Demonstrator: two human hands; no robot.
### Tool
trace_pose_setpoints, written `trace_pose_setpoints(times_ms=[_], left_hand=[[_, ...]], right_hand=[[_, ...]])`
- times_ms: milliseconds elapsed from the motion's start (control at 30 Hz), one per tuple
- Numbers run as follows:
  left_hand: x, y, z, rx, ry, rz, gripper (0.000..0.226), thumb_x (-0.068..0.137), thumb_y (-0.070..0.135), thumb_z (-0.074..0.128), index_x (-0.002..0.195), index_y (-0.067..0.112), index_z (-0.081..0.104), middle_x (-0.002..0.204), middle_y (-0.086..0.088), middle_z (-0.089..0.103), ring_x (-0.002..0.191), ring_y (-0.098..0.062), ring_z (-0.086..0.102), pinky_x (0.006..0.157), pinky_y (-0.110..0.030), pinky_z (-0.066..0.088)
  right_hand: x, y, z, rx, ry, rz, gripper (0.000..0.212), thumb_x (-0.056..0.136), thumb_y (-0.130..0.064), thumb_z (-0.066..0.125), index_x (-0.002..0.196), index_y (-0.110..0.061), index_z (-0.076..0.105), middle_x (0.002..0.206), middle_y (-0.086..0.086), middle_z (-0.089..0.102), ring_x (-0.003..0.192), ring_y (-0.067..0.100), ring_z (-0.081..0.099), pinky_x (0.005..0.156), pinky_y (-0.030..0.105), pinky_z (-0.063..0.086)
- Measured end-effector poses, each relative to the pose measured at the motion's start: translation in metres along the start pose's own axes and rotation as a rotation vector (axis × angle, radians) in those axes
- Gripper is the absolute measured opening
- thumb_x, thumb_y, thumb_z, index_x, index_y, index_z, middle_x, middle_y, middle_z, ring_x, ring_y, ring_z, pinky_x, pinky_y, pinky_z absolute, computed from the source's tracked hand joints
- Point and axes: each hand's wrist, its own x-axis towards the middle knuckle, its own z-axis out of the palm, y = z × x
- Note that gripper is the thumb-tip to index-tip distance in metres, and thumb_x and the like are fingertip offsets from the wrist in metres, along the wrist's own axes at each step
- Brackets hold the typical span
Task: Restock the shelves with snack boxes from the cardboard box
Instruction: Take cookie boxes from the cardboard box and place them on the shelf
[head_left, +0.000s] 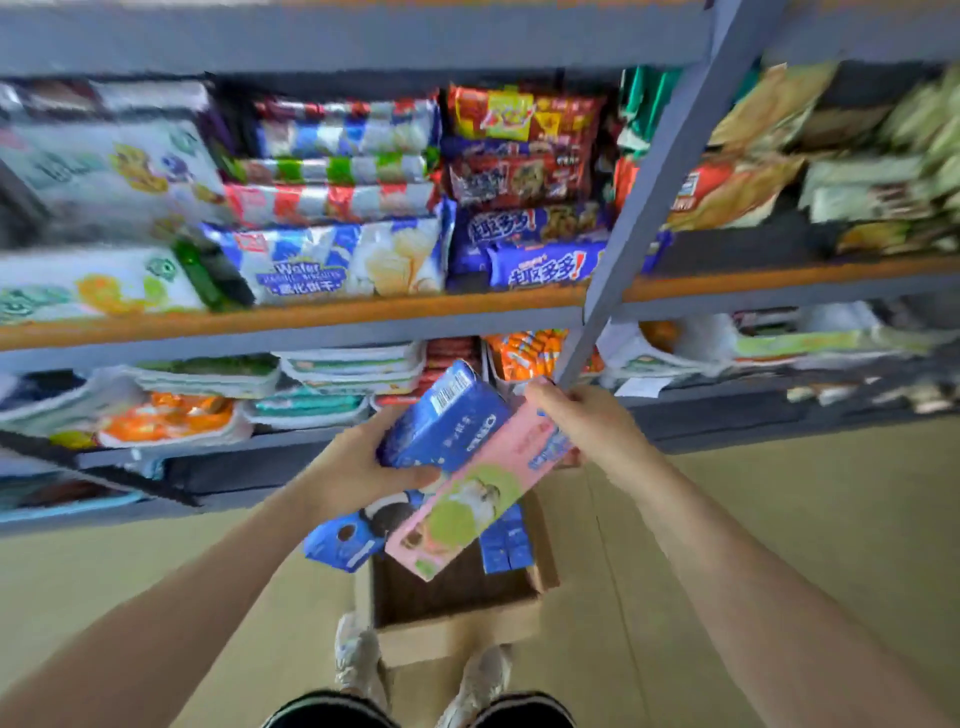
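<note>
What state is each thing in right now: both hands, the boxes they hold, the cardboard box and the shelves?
left hand: grips the blue snack box
right hand: grips the pink snack box
blue snack box: held up, tilted, off the shelf
pink snack box: held up, tilted, over the cardboard box
cardboard box: open, on the floor, blue boxes inside
upper shelf: stocked with snack packs
lower shelf: stocked with snack packs

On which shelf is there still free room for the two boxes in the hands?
Little room shows. The upper shelf is packed from the wafer packs to the blue cookie packs. On the lower shelf, a narrow gap opens behind the blue box, between the white-green stacks and the orange pack. Bare floor lies right of the cardboard box.
</note>
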Motion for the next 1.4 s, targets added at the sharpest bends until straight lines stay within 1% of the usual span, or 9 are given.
trace_pose_setpoints(times_ms=[133, 333, 467, 567, 667, 900, 1100, 1267, 1400], left_hand=[[-0.033, 0.024, -0.036, -0.008, 0.178, 0.093, 0.065, 0.063, 0.036, 0.082, 0.12, 0.031, 0.05, 0.102, 0.01, 0.068, 0.091, -0.007, 0.065, 0.085, -0.034, 0.051], [-0.088, 0.036, -0.118, -0.169, 0.481, 0.248, 0.068, 0.053, 0.052, 0.076, 0.115, 0.043, 0.049, 0.103, 0.014, 0.067, 0.091, -0.007, 0.066, 0.082, -0.037, 0.054], [-0.123, 0.036, -0.183, -0.213, 0.672, 0.377, 0.055, 0.054, 0.051, 0.074, 0.103, 0.058, 0.049, 0.097, 0.017, 0.069, 0.089, -0.008, 0.066, 0.075, -0.029, 0.053], [-0.149, 0.022, -0.228, -0.422, 0.635, 0.454, 0.047, 0.056, 0.042, 0.077, 0.099, 0.047, 0.059, 0.093, 0.011, 0.072, 0.08, -0.009, 0.069, 0.062, -0.02, 0.054], [-0.167, 0.002, -0.263, -0.654, 0.453, 0.429, 0.051, 0.041, 0.044, 0.086, 0.089, 0.043, 0.068, 0.082, 0.009, 0.074, 0.067, -0.009, 0.07, 0.053, -0.02, 0.053], [-0.181, -0.032, -0.344, -1.011, 0.318, 0.279, 0.085, 0.005, 0.045, 0.09, 0.08, 0.017, 0.063, 0.063, -0.002, 0.072, 0.052, -0.017, 0.068, 0.044, -0.027, 0.054], [-0.192, -0.049, -0.378, -0.77, 0.263, 0.37, 0.031, 0.062, 0.022, 0.069, 0.092, 0.028, 0.066, 0.079, 0.002, 0.075, 0.065, -0.015, 0.07, 0.054, -0.026, 0.055], [-0.19, -0.03, -0.389, -0.229, 0.378, 0.608, 0.049, 0.056, 0.043, 0.078, 0.103, 0.039, 0.063, 0.125, 0.004, 0.049, 0.116, -0.01, 0.052, 0.091, -0.029, 0.047], [-0.186, -0.006, -0.402, 0.103, 0.653, 0.733, 0.051, 0.058, 0.047, 0.074, 0.104, 0.035, 0.055, 0.108, 0.006, 0.048, 0.102, 0.007, 0.043, 0.083, 0.0, 0.031]], right_hand=[[-0.014, -0.058, -0.004, 0.005, -0.082, -0.113, 0.044, 0.066, -0.058, 0.051, 0.051, -0.017, 0.056, 0.043, -0.001, 0.058, 0.033, 0.008, 0.05, 0.032, 0.013, 0.029], [-0.03, -0.124, 0.002, 0.151, -0.056, -0.276, 0.041, 0.073, -0.056, 0.055, 0.079, -0.016, 0.057, 0.07, 0.003, 0.055, 0.057, 0.015, 0.052, 0.051, 0.029, 0.037], [-0.048, -0.178, 0.009, 0.348, -0.033, -0.541, 0.027, 0.061, -0.047, 0.057, 0.087, -0.037, 0.06, 0.08, -0.003, 0.067, 0.046, 0.01, 0.057, 0.037, 0.016, 0.039], [-0.058, -0.21, 0.02, 0.523, -0.081, -0.833, 0.036, 0.069, -0.015, 0.059, 0.09, -0.044, 0.057, 0.087, -0.01, 0.069, 0.061, 0.011, 0.066, 0.041, 0.018, 0.045], [-0.07, -0.237, 0.046, 0.463, -0.064, -1.034, 0.067, 0.067, 0.021, 0.057, 0.099, -0.037, 0.052, 0.098, -0.016, 0.062, 0.09, 0.006, 0.059, 0.072, 0.018, 0.05], [-0.114, -0.288, 0.153, 0.405, -0.178, -1.099, 0.049, 0.064, 0.016, 0.058, 0.086, -0.019, 0.03, 0.091, -0.029, 0.053, 0.086, -0.006, 0.054, 0.067, 0.008, 0.043], [-0.118, -0.303, 0.207, 0.452, -0.04, -0.949, 0.019, 0.071, -0.026, 0.062, 0.082, -0.032, 0.047, 0.099, 0.006, 0.056, 0.096, 0.016, 0.055, 0.073, 0.026, 0.043], [-0.111, -0.326, 0.194, 0.641, 0.1, -0.95, 0.041, 0.065, -0.008, 0.057, 0.093, -0.038, 0.062, 0.089, -0.01, 0.066, 0.084, 0.01, 0.063, 0.072, 0.022, 0.051], [-0.118, -0.353, 0.167, 0.601, 0.346, -1.033, 0.038, 0.065, -0.014, 0.063, 0.094, -0.038, 0.056, 0.103, -0.002, 0.062, 0.093, 0.012, 0.06, 0.079, 0.025, 0.051]])
